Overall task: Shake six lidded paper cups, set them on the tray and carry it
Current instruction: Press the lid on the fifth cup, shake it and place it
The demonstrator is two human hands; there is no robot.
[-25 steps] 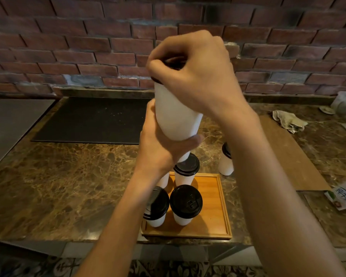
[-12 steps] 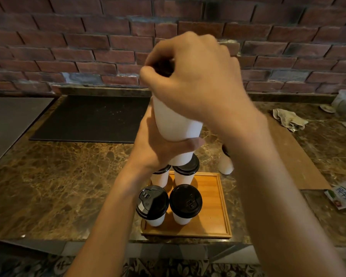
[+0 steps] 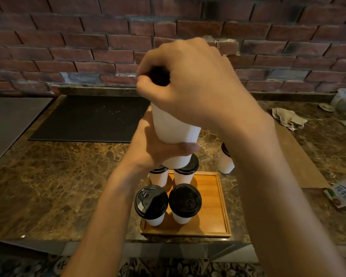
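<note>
I hold a white paper cup (image 3: pixel 173 128) upright in the air above the wooden tray (image 3: pixel 212 198). My right hand (image 3: pixel 190 80) caps its black lid from above. My left hand (image 3: pixel 156 144) wraps the lower part of the cup. Several lidded white cups stand on the left half of the tray: a front-left cup (image 3: pixel 151 204), a front-right cup (image 3: pixel 185 202) and two behind them, partly hidden by my left hand. One more lidded cup (image 3: pixel 226 160) stands on the counter behind the tray's right corner, half hidden by my right forearm.
The tray sits near the front edge of a brown marble counter (image 3: pixel 58 180). A black mat (image 3: pixel 92 118) lies at the back left, a wooden board (image 3: pixel 302 160) on the right. A crumpled cloth (image 3: pixel 288 117) and a printed packet (image 3: pixel 344 194) lie at the right. A brick wall backs the counter.
The held cup has dropped slightly and shifted a little in my hands between frames; both hands keep the same grip. The cups on the tray have not moved.
</note>
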